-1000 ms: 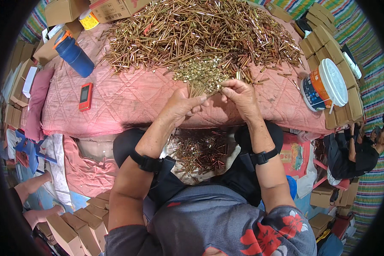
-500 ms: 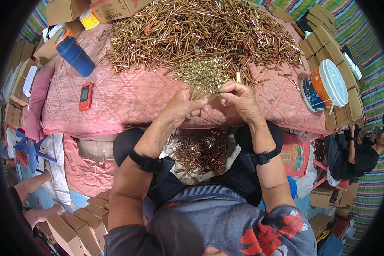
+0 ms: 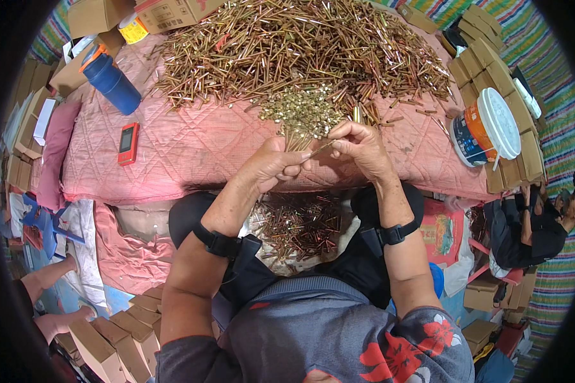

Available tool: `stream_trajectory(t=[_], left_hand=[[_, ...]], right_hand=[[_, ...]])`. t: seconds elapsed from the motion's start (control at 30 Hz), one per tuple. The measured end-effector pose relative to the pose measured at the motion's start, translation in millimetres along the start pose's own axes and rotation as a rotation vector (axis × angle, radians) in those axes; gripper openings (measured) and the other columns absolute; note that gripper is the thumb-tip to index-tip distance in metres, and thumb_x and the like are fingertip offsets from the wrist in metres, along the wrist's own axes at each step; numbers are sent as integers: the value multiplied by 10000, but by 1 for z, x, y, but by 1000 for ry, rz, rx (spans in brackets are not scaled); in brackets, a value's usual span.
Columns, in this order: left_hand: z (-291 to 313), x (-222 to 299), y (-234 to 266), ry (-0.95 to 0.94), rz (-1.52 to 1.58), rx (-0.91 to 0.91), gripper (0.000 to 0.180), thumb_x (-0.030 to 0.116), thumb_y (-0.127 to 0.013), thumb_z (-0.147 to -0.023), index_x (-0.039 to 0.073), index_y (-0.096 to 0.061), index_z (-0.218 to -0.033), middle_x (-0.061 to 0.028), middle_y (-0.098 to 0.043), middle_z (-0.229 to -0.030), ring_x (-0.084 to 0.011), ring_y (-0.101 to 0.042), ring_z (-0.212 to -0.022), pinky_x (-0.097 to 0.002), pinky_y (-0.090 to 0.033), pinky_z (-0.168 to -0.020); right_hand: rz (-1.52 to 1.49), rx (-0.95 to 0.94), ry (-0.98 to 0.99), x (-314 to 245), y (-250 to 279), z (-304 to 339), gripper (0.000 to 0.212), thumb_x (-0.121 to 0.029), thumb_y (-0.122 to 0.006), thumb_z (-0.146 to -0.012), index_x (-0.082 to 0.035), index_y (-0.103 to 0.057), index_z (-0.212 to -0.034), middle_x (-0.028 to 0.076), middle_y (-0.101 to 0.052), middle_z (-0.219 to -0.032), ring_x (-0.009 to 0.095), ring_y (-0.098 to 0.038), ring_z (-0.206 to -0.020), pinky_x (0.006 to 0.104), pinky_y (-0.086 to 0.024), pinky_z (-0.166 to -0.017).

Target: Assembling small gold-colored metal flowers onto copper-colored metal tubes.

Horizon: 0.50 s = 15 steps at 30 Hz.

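Over the near side of a pink quilted surface point(image 3: 191, 143), my left hand point(image 3: 273, 165) is closed, its thumb pressed against the bent fingers on the end of a thin brownish stick-like piece point(image 3: 321, 149). My right hand point(image 3: 363, 148) pinches the other end of that piece between thumb and fingertips. Just beyond both hands lies a cluster of thin gold-coloured pieces with small pale heads point(image 3: 303, 112). It borders a large heap of brass and reddish metal tubes point(image 3: 300, 48). In my lap sits a second heap of similar dark reddish pieces point(image 3: 303, 223).
A blue bottle with an orange top point(image 3: 112, 83) and a red phone-like device point(image 3: 128, 143) are on the left. To the right stands a white-lidded bucket point(image 3: 489, 127). Cardboard boxes point(image 3: 501, 76) line the sides. Another person point(image 3: 530, 226) sits at the far right.
The thin piece between my hands now shows more plainly, stretching from the left fingers to the right fingertips. Both hands stay nearly in place.
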<state>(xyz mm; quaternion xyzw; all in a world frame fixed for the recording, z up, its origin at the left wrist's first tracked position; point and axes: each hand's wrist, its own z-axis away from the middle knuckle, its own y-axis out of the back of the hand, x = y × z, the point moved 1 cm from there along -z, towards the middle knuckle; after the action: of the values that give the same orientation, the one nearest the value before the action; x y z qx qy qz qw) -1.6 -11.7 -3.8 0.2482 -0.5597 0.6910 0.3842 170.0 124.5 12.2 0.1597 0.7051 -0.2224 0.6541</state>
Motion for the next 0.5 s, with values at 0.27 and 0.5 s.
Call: stream_trajectory(t=[0.27, 0.5], left_hand=[[-1, 0, -3, -56, -58, 17, 180, 103, -631, -877, 15, -564, -1019, -48, -612, -722, -26, -444, -462, -153, -287, -368], [0, -2, -4, -67, -9, -14, 172, 133, -626, -895, 5, -572, -997, -57, -623, -719, -35, -458, -439, -162, -309, -363]], right_hand=[[-160, 30, -164, 8, 6, -1, 117, -17, -673, -834, 9, -640, -943, 24, -618, -818, 86, -562, -663, 203, -464, -609], [-99, -4, -11, 1, 2, -1, 116, -26, -680, -825, 3, -641, -930, 15, -605, -775, 86, -561, -657, 205, -454, -605]])
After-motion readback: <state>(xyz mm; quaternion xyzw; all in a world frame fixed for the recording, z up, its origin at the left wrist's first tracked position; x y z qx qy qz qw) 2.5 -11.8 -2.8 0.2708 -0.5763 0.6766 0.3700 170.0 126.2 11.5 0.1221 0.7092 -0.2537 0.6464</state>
